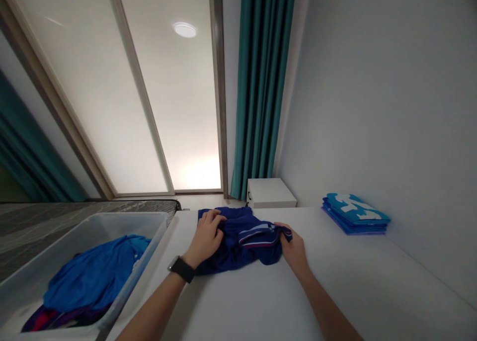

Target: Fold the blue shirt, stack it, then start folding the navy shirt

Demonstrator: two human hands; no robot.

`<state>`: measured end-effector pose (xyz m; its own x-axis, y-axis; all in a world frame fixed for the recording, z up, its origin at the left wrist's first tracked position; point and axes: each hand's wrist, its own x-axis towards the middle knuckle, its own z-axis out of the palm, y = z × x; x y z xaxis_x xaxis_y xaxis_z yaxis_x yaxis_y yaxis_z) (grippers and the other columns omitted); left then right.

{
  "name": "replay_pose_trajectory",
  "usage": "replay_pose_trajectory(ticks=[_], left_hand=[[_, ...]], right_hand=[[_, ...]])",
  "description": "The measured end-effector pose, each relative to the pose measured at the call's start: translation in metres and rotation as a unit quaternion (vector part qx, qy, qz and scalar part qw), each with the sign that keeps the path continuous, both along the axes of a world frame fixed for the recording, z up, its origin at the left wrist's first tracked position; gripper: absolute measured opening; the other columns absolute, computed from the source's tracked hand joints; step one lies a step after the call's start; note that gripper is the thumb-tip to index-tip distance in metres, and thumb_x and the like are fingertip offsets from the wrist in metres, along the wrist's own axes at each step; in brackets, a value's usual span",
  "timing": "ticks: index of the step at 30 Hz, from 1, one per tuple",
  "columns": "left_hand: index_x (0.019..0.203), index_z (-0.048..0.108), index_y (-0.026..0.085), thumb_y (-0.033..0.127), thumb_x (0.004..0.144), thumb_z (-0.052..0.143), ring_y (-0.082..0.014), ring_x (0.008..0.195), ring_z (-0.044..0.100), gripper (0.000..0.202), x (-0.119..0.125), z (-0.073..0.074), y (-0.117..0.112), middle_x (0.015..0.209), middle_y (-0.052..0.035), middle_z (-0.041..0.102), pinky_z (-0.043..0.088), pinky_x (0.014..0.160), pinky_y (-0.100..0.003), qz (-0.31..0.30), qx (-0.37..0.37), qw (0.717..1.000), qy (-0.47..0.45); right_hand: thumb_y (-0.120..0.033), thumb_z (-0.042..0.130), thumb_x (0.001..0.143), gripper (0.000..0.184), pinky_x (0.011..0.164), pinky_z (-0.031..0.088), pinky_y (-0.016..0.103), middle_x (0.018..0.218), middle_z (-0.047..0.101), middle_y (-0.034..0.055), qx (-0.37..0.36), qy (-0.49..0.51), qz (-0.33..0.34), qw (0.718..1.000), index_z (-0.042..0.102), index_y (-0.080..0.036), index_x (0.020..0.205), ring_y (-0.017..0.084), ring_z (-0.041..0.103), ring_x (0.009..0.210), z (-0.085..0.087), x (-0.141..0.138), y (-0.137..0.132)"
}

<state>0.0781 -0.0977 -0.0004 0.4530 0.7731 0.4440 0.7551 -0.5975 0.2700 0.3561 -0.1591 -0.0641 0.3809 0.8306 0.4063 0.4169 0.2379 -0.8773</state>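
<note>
A dark blue shirt (233,241), crumpled and partly folded, lies on the white table in front of me. White, light-blue and red stripes run along its trim near the right side. My left hand (206,236), with a black watch on the wrist, rests on the shirt's left part, fingers and thumb apart over the cloth. At the other end, my right hand (292,246) pinches the striped edge between thumb and fingers, lifting it slightly. The underside of the shirt is hidden.
Left of the table stands a translucent plastic bin (152,241) holding a bright blue garment (99,271) and darker clothes. A stack of folded blue clothes (356,214) lies at the right by the wall. Beyond the table's far edge is a white cabinet (270,192).
</note>
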Motion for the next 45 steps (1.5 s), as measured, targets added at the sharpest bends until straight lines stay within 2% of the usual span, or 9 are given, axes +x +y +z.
replay_pose_trajectory(ticks=[4,10,18,21,25,29,34,39,45], left_hand=[[0.141,0.039,0.027,0.013,0.073,0.051,-0.0276,0.129,0.038,0.07,0.011,0.005,-0.018,0.143,-0.0074,0.042,0.034,0.105,-0.046,-0.108,-0.027,0.99,0.082],[0.136,0.046,0.028,0.041,0.086,0.058,-0.0277,0.115,0.05,0.053,0.016,-0.008,-0.008,0.129,-0.0076,0.054,0.042,0.096,-0.046,-0.121,-0.06,0.982,0.131],[0.098,0.06,0.022,0.024,0.097,0.037,-0.02,0.099,0.056,0.022,0.024,-0.013,0.011,0.101,-0.0056,0.06,0.047,0.087,-0.032,-0.005,-0.058,0.998,-0.002],[0.093,0.056,0.022,0.027,0.099,0.03,-0.0193,0.088,0.06,0.026,0.024,-0.001,0.016,0.095,-0.0046,0.06,0.048,0.081,-0.032,0.05,-0.073,0.993,-0.077],[0.105,0.056,0.023,0.014,0.09,0.036,-0.0188,0.093,0.062,0.027,0.016,0.003,0.018,0.105,-0.005,0.063,0.048,0.084,-0.031,-0.067,-0.118,0.99,-0.042],[0.126,0.053,0.024,0.017,0.078,0.053,-0.0217,0.103,0.063,0.048,0.01,-0.006,0.012,0.124,-0.0066,0.059,0.048,0.09,-0.032,-0.123,-0.157,0.979,0.036],[0.087,0.063,0.021,0.02,0.086,0.048,-0.0224,0.084,0.066,0.016,0.016,-0.001,0.025,0.087,-0.0051,0.067,0.048,0.075,-0.031,-0.071,-0.134,0.988,0.017],[0.078,0.056,0.02,0.024,0.095,0.035,-0.0168,0.059,0.061,0.027,0.027,0.029,0.071,0.062,-0.0002,0.059,0.047,0.062,-0.028,0.0,-0.098,0.993,-0.061],[0.095,0.052,0.02,0.024,0.098,0.028,-0.0207,0.103,0.057,0.025,0.034,0.072,0.09,0.106,-0.0097,0.059,0.046,0.092,-0.036,0.048,0.033,0.984,-0.167]], right_hand=[[-0.035,0.058,0.076,0.031,0.094,0.048,0.042,0.103,0.073,0.0091,-0.01,0.081,0.032,0.996,0.071,-0.018,0.098,0.027,0.065,0.101,0.009,-0.017,-0.004],[-0.038,0.071,0.07,0.045,0.09,0.049,0.04,0.102,0.073,0.0064,-0.079,0.191,0.14,0.968,0.067,-0.017,0.109,0.026,0.065,0.098,0.01,-0.027,-0.004],[-0.02,0.053,0.075,0.014,0.066,0.044,0.026,0.079,0.066,0.0056,-0.198,-0.178,0.017,0.964,0.066,-0.018,0.069,0.019,0.061,0.077,0.003,0.004,-0.007],[-0.033,0.047,0.082,0.026,0.047,0.038,0.022,0.063,0.061,0.0034,-0.268,-0.065,0.074,0.958,0.068,-0.018,0.087,0.017,0.06,0.058,0.014,0.004,-0.013],[-0.049,0.051,0.081,0.055,0.033,0.033,0.02,0.066,0.065,0.0022,-0.22,0.203,0.192,0.935,0.054,-0.018,0.126,0.019,0.063,0.052,0.037,-0.012,-0.018],[-0.042,0.061,0.074,0.05,0.041,0.047,0.023,0.082,0.07,0.0044,-0.156,0.283,0.217,0.921,0.059,-0.019,0.118,0.018,0.065,0.061,0.054,-0.022,-0.017],[-0.037,0.054,0.077,0.028,0.043,0.046,0.024,0.075,0.071,0.0076,-0.212,0.145,0.19,0.947,0.067,-0.015,0.088,0.02,0.067,0.062,0.065,-0.014,0.003],[-0.035,0.046,0.086,0.031,0.049,0.05,0.03,0.081,0.073,0.0119,-0.201,0.001,0.075,0.977,0.066,-0.013,0.095,0.025,0.069,0.063,0.088,-0.003,0.058],[-0.023,0.056,0.078,0.035,0.103,0.038,0.041,0.127,0.062,0.0105,0.032,-0.144,0.09,0.985,0.065,-0.018,0.112,0.027,0.052,0.123,0.133,-0.002,0.087]])
